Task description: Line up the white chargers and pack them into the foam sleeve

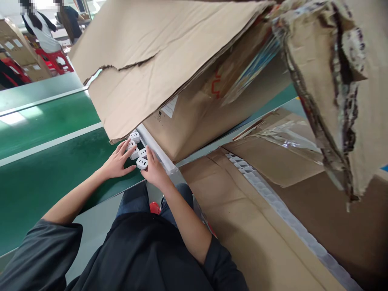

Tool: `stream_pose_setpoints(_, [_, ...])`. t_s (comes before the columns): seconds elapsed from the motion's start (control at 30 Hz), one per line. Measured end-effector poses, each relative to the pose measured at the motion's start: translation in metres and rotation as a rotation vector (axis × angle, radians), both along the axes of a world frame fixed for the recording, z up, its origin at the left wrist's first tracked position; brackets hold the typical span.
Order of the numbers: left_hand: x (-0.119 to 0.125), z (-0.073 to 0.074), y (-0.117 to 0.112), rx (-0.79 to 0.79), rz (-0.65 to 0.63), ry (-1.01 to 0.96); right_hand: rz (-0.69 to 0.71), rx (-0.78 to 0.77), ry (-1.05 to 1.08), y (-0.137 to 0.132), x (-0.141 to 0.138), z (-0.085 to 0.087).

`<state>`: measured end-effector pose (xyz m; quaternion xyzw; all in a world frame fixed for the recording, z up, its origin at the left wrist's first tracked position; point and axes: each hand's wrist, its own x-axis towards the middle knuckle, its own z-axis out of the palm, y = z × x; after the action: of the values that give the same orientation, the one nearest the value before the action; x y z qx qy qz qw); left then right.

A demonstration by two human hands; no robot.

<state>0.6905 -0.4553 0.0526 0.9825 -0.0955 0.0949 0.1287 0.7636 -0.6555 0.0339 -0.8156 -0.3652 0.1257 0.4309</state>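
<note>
Nearest, the right hand (155,169) sits at the close end of a small cluster of white blocks (142,163), its thumb and forefinger set narrowly at the nearest one; whether they pinch it I cannot tell. The left hand (119,161) is spread wide from the other side, thumb well apart from the fingers, the fingertips over the farther blocks. The blocks lie at the near edge of the green belt (54,173), between the hands; as far as can be judged, they are gathered but not yet in an even row, and how many are finished or left does not show. Each is a small, glossy white casing with rounded corners and a few dark slots in its face, and some are partly covered by fingers. Just beside them runs a whitish strip (157,149) along a large carton (188,125), whose torn cardboard flap (151,60) overhangs the far end of the cluster. Well beyond, two people (45,34) are near red stools (54,60)
</note>
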Motion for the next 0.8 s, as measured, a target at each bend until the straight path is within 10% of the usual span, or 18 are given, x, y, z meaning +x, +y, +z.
stream_pose_setpoints(0.8, [0.008,0.024,-0.006,-0.054,0.058,0.201,0.162,0.114,0.119,0.015,0.002,-0.008])
